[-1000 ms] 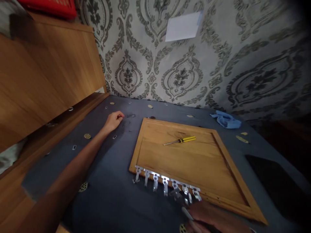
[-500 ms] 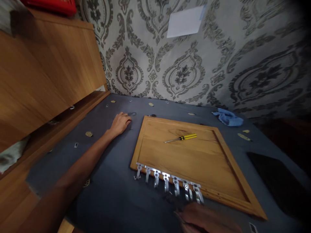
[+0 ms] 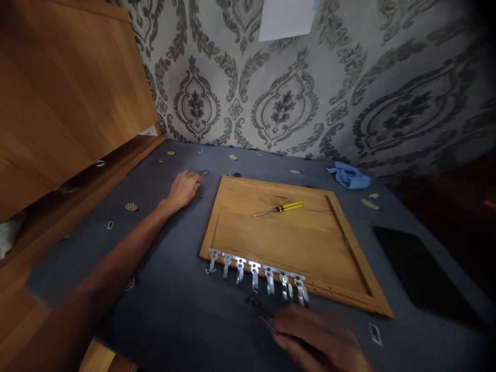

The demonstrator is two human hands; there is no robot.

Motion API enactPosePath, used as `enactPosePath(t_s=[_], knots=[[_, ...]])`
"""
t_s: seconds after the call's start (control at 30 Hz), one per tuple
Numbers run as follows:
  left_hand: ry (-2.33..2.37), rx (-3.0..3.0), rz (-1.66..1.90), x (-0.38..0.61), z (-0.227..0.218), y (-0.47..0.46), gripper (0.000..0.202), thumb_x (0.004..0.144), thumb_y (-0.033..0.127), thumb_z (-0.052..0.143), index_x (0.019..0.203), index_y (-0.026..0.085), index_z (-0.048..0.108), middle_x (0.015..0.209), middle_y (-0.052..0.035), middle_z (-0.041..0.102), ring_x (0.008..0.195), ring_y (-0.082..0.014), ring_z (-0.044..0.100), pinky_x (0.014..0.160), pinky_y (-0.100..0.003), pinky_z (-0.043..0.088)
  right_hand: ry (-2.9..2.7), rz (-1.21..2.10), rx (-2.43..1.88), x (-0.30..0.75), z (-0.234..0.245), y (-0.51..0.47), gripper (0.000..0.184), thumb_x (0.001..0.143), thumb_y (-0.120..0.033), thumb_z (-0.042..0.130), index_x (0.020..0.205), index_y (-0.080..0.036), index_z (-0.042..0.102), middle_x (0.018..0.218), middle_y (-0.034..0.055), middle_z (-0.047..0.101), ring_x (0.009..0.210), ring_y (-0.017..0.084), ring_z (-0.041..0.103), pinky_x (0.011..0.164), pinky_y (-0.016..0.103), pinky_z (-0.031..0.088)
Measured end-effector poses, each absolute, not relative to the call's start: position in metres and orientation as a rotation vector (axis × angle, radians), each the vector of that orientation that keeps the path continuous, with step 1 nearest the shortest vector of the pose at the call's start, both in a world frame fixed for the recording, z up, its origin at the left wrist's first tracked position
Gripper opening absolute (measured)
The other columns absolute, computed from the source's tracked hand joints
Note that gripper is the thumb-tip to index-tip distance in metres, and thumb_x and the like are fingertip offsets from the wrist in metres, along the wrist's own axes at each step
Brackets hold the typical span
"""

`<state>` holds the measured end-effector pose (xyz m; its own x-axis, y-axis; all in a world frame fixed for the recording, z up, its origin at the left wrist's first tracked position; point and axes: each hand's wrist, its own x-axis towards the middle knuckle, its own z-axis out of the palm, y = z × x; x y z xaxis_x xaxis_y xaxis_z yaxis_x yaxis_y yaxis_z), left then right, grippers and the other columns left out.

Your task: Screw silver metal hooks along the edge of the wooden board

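Note:
My left hand (image 3: 184,188) rests on the grey patterned cloth left of a framed wooden panel (image 3: 271,232). Its fingers are curled, and whatever may be in them is hidden. A small thin metal piece (image 3: 200,196) lies close by on the cloth. Below the panel's near edge, my right hand (image 3: 313,333) is closed, blurred by motion, around a small thin metal piece (image 3: 267,324). Along that near edge runs a row of silver metal hooks (image 3: 254,274). A yellow-and-black screwdriver (image 3: 289,206) lies on the panel.
A blue cloth (image 3: 349,176) lies crumpled at the back right. The dark flat slab (image 3: 422,274) is right of the panel. Wooden cabinetry (image 3: 73,93) borders the left side, and a patterned wall (image 3: 236,108) stands behind.
The view has shifted, so the scene sits slightly left and higher. My right hand shows more fully now below the hooks. My left hand stays in its place on the cloth.

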<state>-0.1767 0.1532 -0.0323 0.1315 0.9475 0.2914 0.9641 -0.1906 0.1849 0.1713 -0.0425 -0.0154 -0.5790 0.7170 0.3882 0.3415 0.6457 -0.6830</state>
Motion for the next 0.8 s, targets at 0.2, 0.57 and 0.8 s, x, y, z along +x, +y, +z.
enactPosePath(t_s=[0.2, 0.57, 0.8], knots=[[-2.022, -2.389, -0.764, -0.175, -0.027, 0.158, 0.014, 0.088, 0.019, 0.053, 0.095, 0.020, 0.065, 0.092, -0.0053, 0.069, 0.091, -0.0223, 0.062, 0.083, -0.035, 0.045, -2.150, 0.664, -0.818, 0.172, -0.018, -0.044, 0.010, 0.090, -0.035, 0.063, 0.092, -0.029, 0.070, 0.077, -0.0023, 0.075, 0.066, 0.011, 0.072, 0.059, 0.016, 0.058], [-2.073, -2.936, -0.626, -0.165, -0.016, 0.154, 0.009, 0.073, 0.014, 0.059, 0.075, 0.016, 0.067, 0.056, 0.0023, 0.063, 0.052, -0.0120, 0.059, 0.056, -0.022, 0.043, -2.155, 0.729, -0.886, 0.174, -0.016, -0.043, 0.009, 0.090, -0.029, 0.062, 0.091, -0.027, 0.071, 0.075, -0.0022, 0.075, 0.065, 0.011, 0.071, 0.059, 0.019, 0.057], [-2.091, -2.763, -0.752, -0.165, -0.017, 0.153, 0.013, 0.073, 0.011, 0.057, 0.076, 0.019, 0.067, 0.063, 0.0010, 0.064, 0.059, -0.0140, 0.058, 0.060, -0.025, 0.040, -2.158, 0.716, -0.905, 0.176, -0.011, -0.043, 0.009, 0.088, -0.025, 0.063, 0.090, -0.026, 0.071, 0.070, -0.0017, 0.073, 0.059, 0.011, 0.068, 0.059, 0.021, 0.058]])
